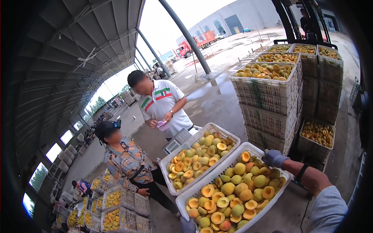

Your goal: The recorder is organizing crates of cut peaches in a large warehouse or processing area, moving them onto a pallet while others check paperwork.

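Note:
A white plastic crate (285, 179) of halved, pitted yellow fruit, which look like peaches (241, 194), is right in front of me, tilted in the picture. My right hand (275, 158), in a grey glove, is closed over its far right rim. At the crate's lower left side, a grey-gloved patch of my left hand (187, 225) shows against the wall; its fingers cannot be made out. Just beyond, a second white crate (168, 160) of the same fruit sits beside a grey scale display with keys (176, 140).
Tall stacks of fruit-filled crates (268, 97) stand at the right, before a forklift (307, 23). A person in a white shirt (165, 103) holds pink paper; another in a patterned shirt (130, 159) stands left. More crates (120, 202) fill the lower left. A roof post (190, 39) rises behind.

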